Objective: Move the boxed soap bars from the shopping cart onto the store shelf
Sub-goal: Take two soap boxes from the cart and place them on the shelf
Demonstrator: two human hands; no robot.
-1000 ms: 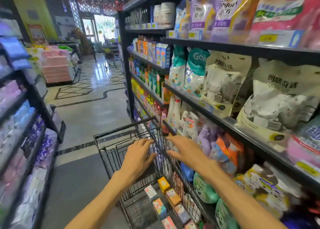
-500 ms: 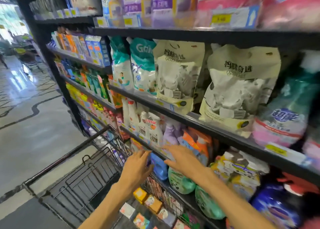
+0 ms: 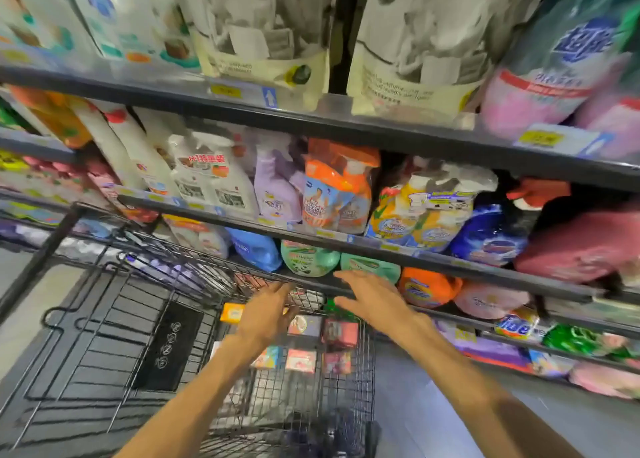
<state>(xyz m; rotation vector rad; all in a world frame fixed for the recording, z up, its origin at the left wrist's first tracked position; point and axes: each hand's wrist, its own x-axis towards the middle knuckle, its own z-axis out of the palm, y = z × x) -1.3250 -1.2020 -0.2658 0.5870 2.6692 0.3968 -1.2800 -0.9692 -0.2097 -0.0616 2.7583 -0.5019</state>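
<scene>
My left hand (image 3: 268, 313) & right hand (image 3: 372, 298) spread wide, holding nothing, over cart (image 3: 104, 319); soap boxes (image 3: 300, 360) at 6 o'clock.

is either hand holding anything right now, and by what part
Nothing is held. The left hand and right hand are both open over the cart; the soap boxes lie untouched in it.

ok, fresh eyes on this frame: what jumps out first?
Two bare hands reach forward over the wire shopping cart, the left hand above the small soap boxes in its basket, the right hand at the cart's edge by a dark shelf rail. Neither holds anything. Behind them, packed shelves draw the eye: an orange spray-bottle pack mid-shelf and big cream pouches above.
</scene>
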